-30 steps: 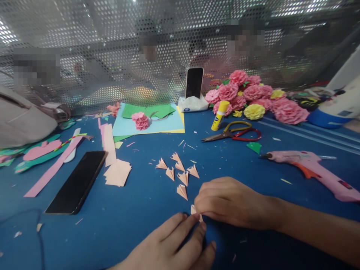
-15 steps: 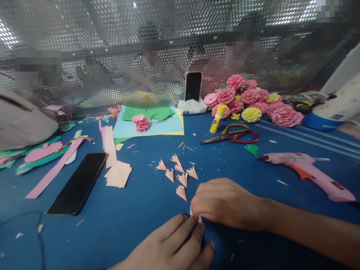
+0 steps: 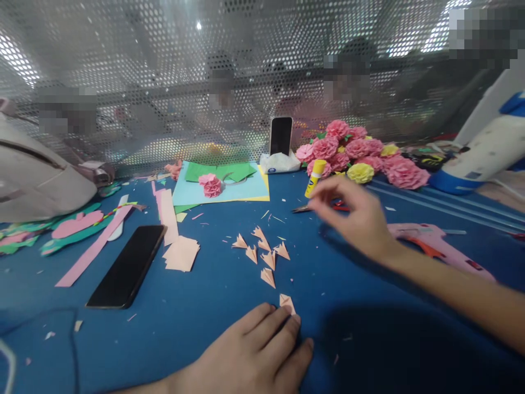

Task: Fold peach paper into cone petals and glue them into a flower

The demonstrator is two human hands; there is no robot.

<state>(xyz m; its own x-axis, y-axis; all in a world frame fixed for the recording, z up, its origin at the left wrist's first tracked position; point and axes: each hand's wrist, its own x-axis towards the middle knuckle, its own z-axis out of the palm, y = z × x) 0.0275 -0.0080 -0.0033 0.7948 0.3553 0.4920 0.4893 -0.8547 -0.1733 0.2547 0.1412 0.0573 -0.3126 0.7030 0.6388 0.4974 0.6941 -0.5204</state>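
The left hand presses a folded peach paper piece to the blue table, just below seven pointed paper folds. The right hand, fingers curved and apart, is over the red-handled scissors near the yellow glue stick, with a pink glue gun partly behind its wrist.

Left hand: palm down, fingertips on folded paper. Right hand: elevated, fingers bent, beyond folded paper.
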